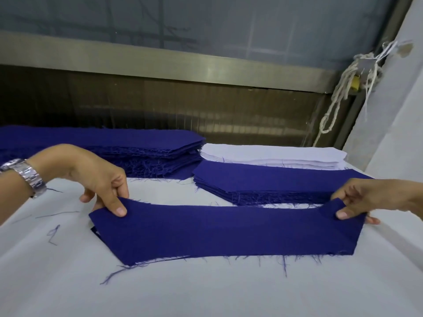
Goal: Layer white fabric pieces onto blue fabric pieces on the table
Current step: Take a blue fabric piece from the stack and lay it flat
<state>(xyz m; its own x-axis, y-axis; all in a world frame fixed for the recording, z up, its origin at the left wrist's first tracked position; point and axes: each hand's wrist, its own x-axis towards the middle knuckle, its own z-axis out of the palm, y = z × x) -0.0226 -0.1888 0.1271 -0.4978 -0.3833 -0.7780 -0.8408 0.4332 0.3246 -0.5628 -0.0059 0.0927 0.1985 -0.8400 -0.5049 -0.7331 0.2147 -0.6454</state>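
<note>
Left hand (103, 179) pinches the blue piece (219, 229) at its upper left corner, thumb on top. Right hand (370, 200) pinches the upper right corner likewise. The far edge is lifted and the frayed near edge lies on the table (206, 294).

Step, as I judge it: setting down a blue base. Something peeks out under its left corner, possibly earlier layers.

Next: release, reach over the blue stack (274, 181) to the white stack (274, 154), and match edges.

Stacks crowd the far side. Working room is nearer me.
</note>
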